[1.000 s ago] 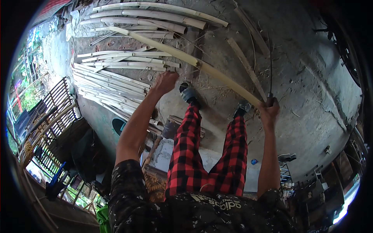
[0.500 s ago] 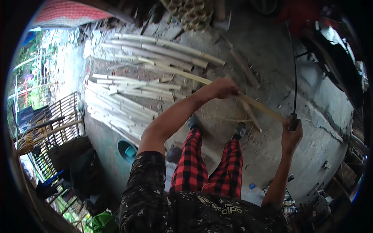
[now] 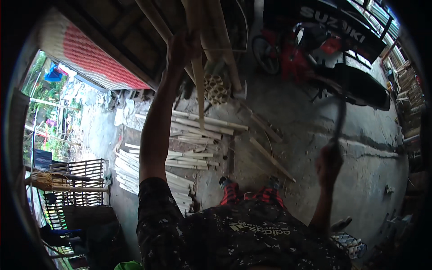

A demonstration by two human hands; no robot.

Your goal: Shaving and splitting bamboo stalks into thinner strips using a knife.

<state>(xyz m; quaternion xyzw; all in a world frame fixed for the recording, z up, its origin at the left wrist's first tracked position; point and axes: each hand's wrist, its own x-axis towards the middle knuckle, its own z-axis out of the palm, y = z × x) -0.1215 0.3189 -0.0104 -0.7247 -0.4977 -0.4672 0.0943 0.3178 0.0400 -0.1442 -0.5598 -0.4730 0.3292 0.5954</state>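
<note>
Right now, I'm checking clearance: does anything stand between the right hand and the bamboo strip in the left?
Nothing visible does. Open air separates the right hand from the bamboo strip; the slat between them in the picture lies on the floor.

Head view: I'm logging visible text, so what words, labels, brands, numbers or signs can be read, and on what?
Wide black panel, upper right: large white capitals, readable, not copied here.
Black white-flecked cloth shirt: white printed lettering, readable, not copied here; a line beside it is too small to read.
No other text is clear enough to read.
</note>
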